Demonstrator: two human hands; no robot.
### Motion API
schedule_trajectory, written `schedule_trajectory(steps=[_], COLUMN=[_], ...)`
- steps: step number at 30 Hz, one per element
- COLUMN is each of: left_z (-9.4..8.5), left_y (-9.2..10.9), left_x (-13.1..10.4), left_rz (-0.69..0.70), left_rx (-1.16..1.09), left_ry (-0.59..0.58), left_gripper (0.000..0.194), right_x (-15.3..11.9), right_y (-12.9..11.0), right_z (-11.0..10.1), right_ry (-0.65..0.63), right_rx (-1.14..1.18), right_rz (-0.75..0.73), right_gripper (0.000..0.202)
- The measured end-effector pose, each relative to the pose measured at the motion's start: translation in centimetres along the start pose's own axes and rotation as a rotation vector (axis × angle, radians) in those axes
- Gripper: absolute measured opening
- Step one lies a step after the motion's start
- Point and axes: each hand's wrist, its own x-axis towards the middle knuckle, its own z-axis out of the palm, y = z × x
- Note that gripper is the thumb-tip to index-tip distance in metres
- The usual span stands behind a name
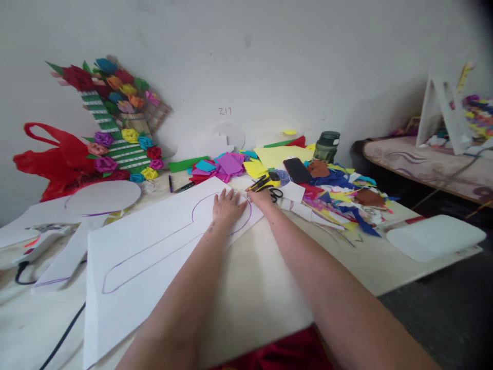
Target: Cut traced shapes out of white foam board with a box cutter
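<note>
A large white foam board [146, 272] lies at a slant on the table, with a purple-drawn outline of a round head and a long handle. My left hand [228, 206] presses flat on the round part, fingers spread. At the circle's right edge, my right hand [261, 198] is closed around a yellow-and-black utility knife [260, 182]. Its blade is too small to make out. Black-handled scissors [276, 194] lie just right of that hand.
Colored paper scraps [335, 190], a phone [296, 169] and a green bottle [327, 147] lie behind and to the right. At left are a cut paddle-shaped board [103, 198], a glue gun [40, 245] with its cord, and paper flowers [123, 149]. A white plastic container [435, 237] sits at right.
</note>
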Motion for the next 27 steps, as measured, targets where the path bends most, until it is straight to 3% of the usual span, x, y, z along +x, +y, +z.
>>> schedule_trajectory(steps=[7, 27], left_z=[0.3, 0.4], left_y=[-0.4, -0.5], left_x=[0.0, 0.1], left_rz=[0.075, 0.082], left_rx=[-0.057, -0.065], left_ry=[-0.06, -0.088], left_gripper=[0.052, 0.052], right_x=[-1.0, -1.9], right_y=[-0.3, -0.9], right_z=[-0.5, -1.1], right_ry=[-0.048, -0.071], right_rx=[0.158, 0.084], right_rz=[0.004, 0.006], right_gripper=[0.02, 0.02])
